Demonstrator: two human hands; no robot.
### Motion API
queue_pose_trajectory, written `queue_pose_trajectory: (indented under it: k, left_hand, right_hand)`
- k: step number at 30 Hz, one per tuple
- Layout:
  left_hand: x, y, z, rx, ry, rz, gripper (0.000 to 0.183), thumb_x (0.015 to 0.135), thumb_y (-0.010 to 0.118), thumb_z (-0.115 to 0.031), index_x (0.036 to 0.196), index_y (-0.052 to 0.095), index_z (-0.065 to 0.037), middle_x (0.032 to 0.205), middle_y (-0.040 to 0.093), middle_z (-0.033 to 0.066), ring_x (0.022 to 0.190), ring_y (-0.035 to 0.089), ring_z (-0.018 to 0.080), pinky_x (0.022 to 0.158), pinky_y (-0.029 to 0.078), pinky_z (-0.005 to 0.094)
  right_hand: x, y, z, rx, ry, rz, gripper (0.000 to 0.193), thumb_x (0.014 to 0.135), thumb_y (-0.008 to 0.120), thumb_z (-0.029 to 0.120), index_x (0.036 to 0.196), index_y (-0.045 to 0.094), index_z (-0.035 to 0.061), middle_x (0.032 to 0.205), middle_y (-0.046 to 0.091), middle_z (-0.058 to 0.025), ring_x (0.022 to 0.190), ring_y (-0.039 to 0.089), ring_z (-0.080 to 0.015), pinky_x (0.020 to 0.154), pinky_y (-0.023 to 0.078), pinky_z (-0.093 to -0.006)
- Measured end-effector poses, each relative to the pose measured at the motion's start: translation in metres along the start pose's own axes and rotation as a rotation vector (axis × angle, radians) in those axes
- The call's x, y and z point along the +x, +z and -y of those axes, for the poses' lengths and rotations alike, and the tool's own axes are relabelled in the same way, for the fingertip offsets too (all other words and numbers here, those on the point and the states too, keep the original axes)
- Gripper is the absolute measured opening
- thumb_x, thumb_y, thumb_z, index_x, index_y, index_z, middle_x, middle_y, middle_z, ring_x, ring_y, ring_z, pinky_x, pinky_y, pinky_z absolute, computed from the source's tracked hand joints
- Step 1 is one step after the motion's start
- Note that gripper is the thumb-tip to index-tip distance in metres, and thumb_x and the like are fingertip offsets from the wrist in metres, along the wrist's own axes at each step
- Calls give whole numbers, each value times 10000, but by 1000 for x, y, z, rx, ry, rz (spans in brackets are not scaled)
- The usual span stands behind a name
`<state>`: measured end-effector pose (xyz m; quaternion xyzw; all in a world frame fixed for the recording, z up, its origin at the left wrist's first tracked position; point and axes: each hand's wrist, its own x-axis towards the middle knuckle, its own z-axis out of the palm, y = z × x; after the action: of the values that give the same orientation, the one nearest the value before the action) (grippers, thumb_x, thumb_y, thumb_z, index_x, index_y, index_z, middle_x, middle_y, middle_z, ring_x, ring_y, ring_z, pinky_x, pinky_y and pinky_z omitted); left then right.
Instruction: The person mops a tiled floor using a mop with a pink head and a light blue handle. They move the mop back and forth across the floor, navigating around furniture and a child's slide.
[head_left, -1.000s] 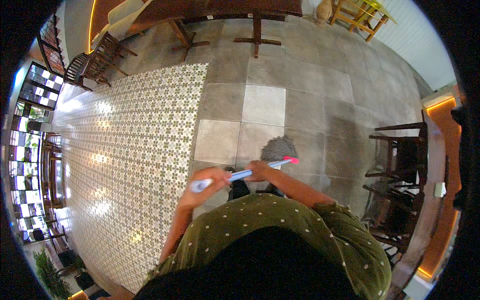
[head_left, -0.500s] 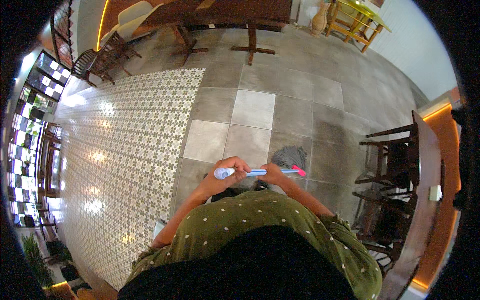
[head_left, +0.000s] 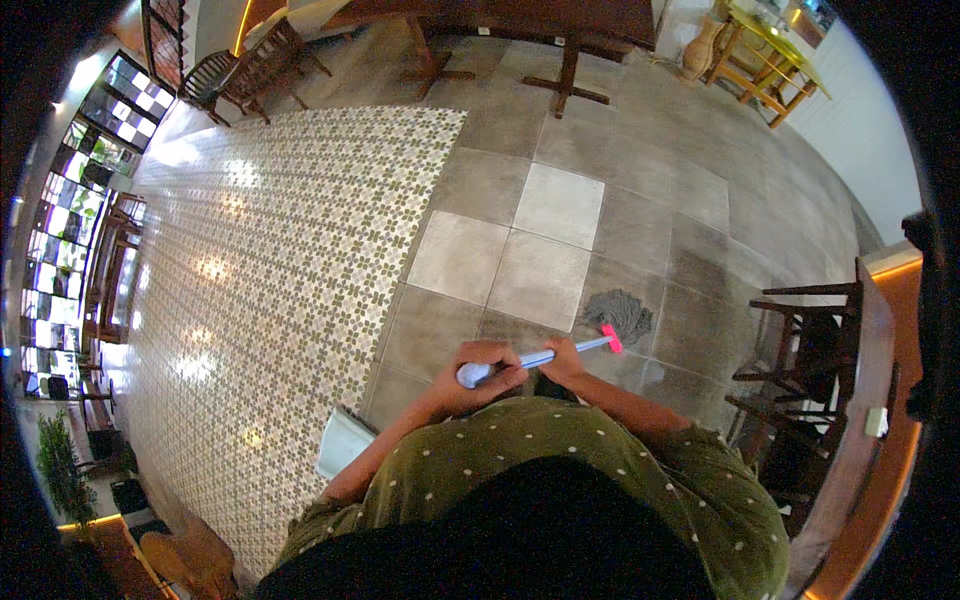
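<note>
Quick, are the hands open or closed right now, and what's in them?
Left hand: closed around the mop handle, by its top end.
Right hand: closed around it too, nearer the mop head.

Grey-tiled floor (head_left: 640, 215), patterned tiles (head_left: 270, 300) at left; mop head (head_left: 622, 312), dark chairs (head_left: 815, 345), long table (head_left: 520, 20) on it.

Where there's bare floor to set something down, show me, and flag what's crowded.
Bare: the patterned tiles between the pale object and the wooden chairs at upper left; the grey tiles between the mop head and the long table. Crowded: right side, where dark chairs line a brown table.
</note>
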<state>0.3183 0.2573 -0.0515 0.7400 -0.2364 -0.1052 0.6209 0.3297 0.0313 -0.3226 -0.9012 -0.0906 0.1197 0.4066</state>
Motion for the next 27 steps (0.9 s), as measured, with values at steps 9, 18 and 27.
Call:
queue_pose_trajectory:
  k: [9, 18, 27]
  left_hand:
    - [-102, -170, -40, 270, 3, -112, 161, 735, 761, 7, 822, 629, -24, 766, 647, 108, 745, 644, 277, 693, 506, 368]
    - [-127, -191, -52, 340, -63, -198, 183, 721, 760, -35, 721, 583, -83, 649, 560, 64, 609, 566, 238, 584, 444, 343]
    - [-136, -114, -68, 112, -16, -331, 218, 863, 705, -184, 782, 550, -55, 735, 590, 79, 708, 585, 218, 765, 512, 403]
  right_hand:
    - [88, 185, 181, 128, -484, -357, 275, 755, 742, 247, 670, 541, 79, 679, 567, -136, 703, 576, -367, 665, 449, -465]
    - [147, 240, 252, 246, -599, 244, 244, 660, 749, 260, 718, 590, 84, 730, 622, -136, 720, 611, -382, 651, 461, -488]
    - [72, 141, 237, 16, -546, 424, 227, 641, 723, 285, 748, 678, 90, 751, 657, -170, 756, 652, -376, 689, 504, -494]
